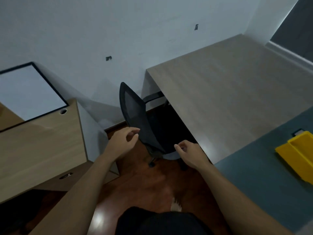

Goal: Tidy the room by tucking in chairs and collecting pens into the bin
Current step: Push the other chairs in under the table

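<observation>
A black mesh office chair (135, 114) stands on the wooden floor, its seat partly under the light wooden desk (228, 92). Its backrest faces me. My left hand (124, 139) hovers at the left edge of the backrest, fingers curled and apart, holding nothing. My right hand (189, 152) is at the lower right of the backrest near the desk edge, fingers loosely bent, also holding nothing. A yellow bin (298, 155) sits on the grey-green surface at the right. No pens are in view.
A second wooden desk (42, 150) with cable holes stands at the left, a black-framed white board (28, 92) leaning on it against the wall. The grey-green tabletop (254, 184) fills the lower right. Reddish wooden floor (144, 184) lies between the desks.
</observation>
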Action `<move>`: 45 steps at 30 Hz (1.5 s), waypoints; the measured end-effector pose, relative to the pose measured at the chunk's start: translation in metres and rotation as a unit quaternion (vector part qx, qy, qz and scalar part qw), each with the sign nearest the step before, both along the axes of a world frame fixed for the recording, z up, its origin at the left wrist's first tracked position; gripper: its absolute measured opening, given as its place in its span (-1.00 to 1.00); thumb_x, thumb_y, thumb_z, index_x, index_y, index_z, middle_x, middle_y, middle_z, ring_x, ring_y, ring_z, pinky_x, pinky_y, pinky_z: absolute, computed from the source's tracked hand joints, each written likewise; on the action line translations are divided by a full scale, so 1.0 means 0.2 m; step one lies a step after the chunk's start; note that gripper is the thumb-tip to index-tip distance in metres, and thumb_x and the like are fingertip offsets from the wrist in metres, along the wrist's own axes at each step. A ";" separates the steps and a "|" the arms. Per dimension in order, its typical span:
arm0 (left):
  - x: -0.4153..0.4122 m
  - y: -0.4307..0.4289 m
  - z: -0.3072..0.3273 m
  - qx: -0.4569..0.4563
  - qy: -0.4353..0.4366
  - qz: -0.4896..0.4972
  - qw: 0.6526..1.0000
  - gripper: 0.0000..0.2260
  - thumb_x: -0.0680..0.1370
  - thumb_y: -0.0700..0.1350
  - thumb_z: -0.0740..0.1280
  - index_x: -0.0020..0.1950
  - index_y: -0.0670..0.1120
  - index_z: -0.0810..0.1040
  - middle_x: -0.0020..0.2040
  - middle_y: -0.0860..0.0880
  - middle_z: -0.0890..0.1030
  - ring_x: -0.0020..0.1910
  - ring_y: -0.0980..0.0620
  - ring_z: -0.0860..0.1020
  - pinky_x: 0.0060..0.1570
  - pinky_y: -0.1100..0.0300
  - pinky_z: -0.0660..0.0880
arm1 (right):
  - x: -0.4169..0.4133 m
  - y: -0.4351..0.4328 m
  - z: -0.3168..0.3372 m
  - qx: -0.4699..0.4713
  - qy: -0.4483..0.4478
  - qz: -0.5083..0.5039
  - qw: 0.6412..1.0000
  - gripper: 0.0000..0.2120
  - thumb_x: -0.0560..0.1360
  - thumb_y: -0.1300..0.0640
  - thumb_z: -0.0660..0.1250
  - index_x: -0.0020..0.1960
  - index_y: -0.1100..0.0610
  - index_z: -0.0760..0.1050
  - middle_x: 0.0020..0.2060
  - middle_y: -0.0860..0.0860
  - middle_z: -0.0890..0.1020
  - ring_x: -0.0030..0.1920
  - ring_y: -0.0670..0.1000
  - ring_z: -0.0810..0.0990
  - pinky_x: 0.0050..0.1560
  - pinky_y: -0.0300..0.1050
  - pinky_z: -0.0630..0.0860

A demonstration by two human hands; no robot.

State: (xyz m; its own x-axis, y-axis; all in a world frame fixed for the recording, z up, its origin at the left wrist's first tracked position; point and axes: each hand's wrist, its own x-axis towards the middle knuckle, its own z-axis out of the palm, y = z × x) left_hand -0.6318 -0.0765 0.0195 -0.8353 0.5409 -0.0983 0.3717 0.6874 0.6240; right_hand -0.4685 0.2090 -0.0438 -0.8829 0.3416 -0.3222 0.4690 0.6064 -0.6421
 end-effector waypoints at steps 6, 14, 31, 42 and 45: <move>-0.39 0.09 0.00 -0.002 0.017 -0.062 0.998 -0.70 0.70 0.13 0.27 0.39 0.14 0.62 0.30 0.14 0.65 0.21 0.18 0.58 0.20 0.15 0.54 | -0.23 -0.04 -0.05 -0.008 -0.007 -0.030 0.999 -0.38 0.54 -0.49 0.14 0.22 -0.04 0.63 0.06 -0.16 0.69 0.06 -0.10 0.67 0.10 0.03 0.69; -1.02 0.20 -0.08 0.007 0.018 -0.181 0.983 -0.73 0.70 0.04 0.33 0.37 0.07 0.66 0.31 0.09 0.67 0.28 0.11 0.60 0.32 0.11 0.53 | -0.58 -0.22 -0.10 -0.012 -0.015 -0.119 0.993 -0.52 0.65 -0.34 0.23 0.24 0.02 0.63 0.09 -0.08 0.71 0.07 -0.06 0.67 0.11 0.00 0.66; -1.78 0.25 -0.45 -0.199 0.166 -0.427 0.866 -0.60 0.68 0.19 0.10 0.20 0.16 0.71 0.19 0.18 0.72 0.20 0.11 0.62 0.37 -0.02 0.33 | -1.17 -0.79 -0.17 -0.096 -0.074 -0.193 0.974 -0.35 0.66 -0.45 -0.04 0.29 0.01 0.55 0.07 -0.03 0.57 0.08 0.03 0.55 0.20 0.05 0.51; -1.75 0.38 -0.49 -0.179 0.257 -0.401 0.861 -0.61 0.64 0.12 0.16 -0.11 0.04 0.74 -0.17 0.06 0.71 -0.10 0.00 0.63 0.15 -0.02 0.40 | -1.20 -0.76 -0.19 0.035 -0.115 -0.254 0.960 -0.28 0.60 -0.53 -0.18 0.23 -0.09 0.54 0.05 -0.02 0.63 0.02 0.05 0.61 0.10 0.14 0.59; -1.76 0.49 -0.49 -0.183 0.258 -0.403 0.859 -0.61 0.63 0.13 0.16 -0.12 0.04 0.73 -0.17 0.06 0.71 -0.10 0.00 0.63 0.16 -0.02 0.41 | -1.20 -0.68 -0.18 0.062 -0.118 -0.276 0.952 -0.28 0.61 -0.52 -0.16 0.18 -0.07 0.57 -0.03 -0.02 0.65 -0.04 0.06 0.62 0.00 0.12 0.61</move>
State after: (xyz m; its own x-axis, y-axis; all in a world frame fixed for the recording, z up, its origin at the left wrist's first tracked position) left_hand -0.9832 0.0208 -0.0791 -0.1871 0.9756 -0.1149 0.9810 0.1916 0.0298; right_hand -0.7088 0.0736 -0.0790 -0.4662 0.7806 -0.4163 0.8602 0.2902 -0.4193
